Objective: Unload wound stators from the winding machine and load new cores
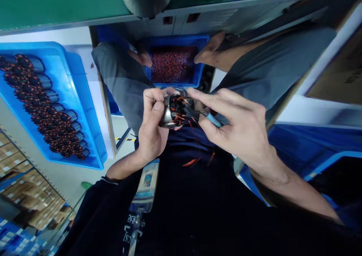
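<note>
Dark lap below; left hand [152, 129] fingers clamp a wound stator [177, 112] by its steel shell, right hand [240, 131] pinching a blue tool [213, 119]; probably heavy, windings fragile.

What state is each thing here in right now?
Left hand: gripping the metal stator.
Stator: held up, orange wires sticking out.
Right hand: holding a blue-handled tool at the stator.
Blue tray: filled with rows of stators.
Blue bin: full of reddish wire scraps.
</note>
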Action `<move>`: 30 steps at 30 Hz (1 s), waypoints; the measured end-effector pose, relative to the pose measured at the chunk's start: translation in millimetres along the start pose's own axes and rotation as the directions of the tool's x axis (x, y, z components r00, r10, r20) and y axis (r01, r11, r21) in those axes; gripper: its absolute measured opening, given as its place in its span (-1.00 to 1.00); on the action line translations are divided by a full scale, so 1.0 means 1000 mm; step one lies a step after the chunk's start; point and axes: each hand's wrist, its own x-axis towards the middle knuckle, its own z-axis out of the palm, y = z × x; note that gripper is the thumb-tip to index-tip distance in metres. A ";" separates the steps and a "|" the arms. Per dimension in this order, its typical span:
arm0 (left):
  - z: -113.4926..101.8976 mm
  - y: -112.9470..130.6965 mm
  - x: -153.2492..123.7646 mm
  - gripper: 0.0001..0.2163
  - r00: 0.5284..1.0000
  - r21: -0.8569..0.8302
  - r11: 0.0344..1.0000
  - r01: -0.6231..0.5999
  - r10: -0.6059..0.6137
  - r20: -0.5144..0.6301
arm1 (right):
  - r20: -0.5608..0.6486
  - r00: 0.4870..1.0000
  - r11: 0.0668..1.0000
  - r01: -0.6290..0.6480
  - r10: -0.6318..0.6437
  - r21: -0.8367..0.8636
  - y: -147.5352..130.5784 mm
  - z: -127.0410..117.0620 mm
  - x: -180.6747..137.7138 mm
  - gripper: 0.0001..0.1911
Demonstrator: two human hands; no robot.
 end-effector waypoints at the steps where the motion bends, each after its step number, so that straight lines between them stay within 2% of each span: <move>1: 0.004 0.004 0.001 -0.76 1.000 0.003 1.000 -0.012 0.012 -0.014 | 0.014 1.000 0.999 -0.004 0.004 -0.048 -0.001 -0.001 -0.001 -0.33; 5: 0.017 0.011 0.002 -0.80 0.998 -0.004 0.999 -0.050 0.050 -0.030 | 0.033 0.999 0.984 -0.009 0.015 -0.179 -0.008 -0.004 -0.002 -0.32; 7: 0.021 0.011 0.002 -0.76 0.998 0.026 0.999 -0.045 0.046 -0.048 | 0.009 0.999 0.982 0.043 -0.042 -0.184 -0.012 -0.006 -0.002 -0.32; 10: 0.020 0.008 0.000 -0.71 0.996 0.126 0.990 -0.067 0.074 -0.051 | -0.030 0.994 0.976 0.102 -0.109 -0.191 -0.016 -0.008 -0.001 -0.32; 12: 0.017 0.005 -0.001 -0.75 0.994 0.148 0.984 -0.103 0.105 -0.008 | -0.024 0.997 0.977 0.067 -0.073 -0.204 -0.019 -0.009 -0.002 -0.34; 16: 0.010 -0.001 -0.002 -0.81 0.982 0.169 0.968 -0.184 0.173 0.074 | 0.006 1.000 0.995 -0.016 0.017 -0.095 -0.023 -0.008 -0.001 -0.40; 18: 0.010 -0.003 -0.001 -0.84 0.973 0.188 0.956 -0.226 0.212 0.093 | -0.030 1.000 1.000 0.005 -0.005 0.001 -0.024 -0.007 0.001 -0.41; 20: 0.011 -0.004 -0.001 -0.83 0.967 0.214 0.944 -0.250 0.234 0.096 | -0.061 0.997 0.999 0.042 -0.041 0.024 -0.025 -0.007 0.003 -0.39; 25: 0.013 -0.006 -0.001 -0.76 0.975 0.261 0.940 -0.222 0.221 0.032 | 0.008 1.000 0.995 0.017 -0.017 -0.099 -0.022 -0.008 0.004 -0.40; 28: 0.010 -0.011 -0.001 -0.75 0.980 0.226 0.955 -0.195 0.200 0.002 | -0.030 0.995 0.995 0.096 -0.097 -0.014 -0.015 -0.004 0.004 -0.42; 30: 0.006 -0.013 0.001 -0.73 0.983 0.186 0.967 -0.172 0.181 -0.027 | -0.036 0.998 0.995 0.048 -0.044 0.091 -0.011 0.000 0.006 -0.40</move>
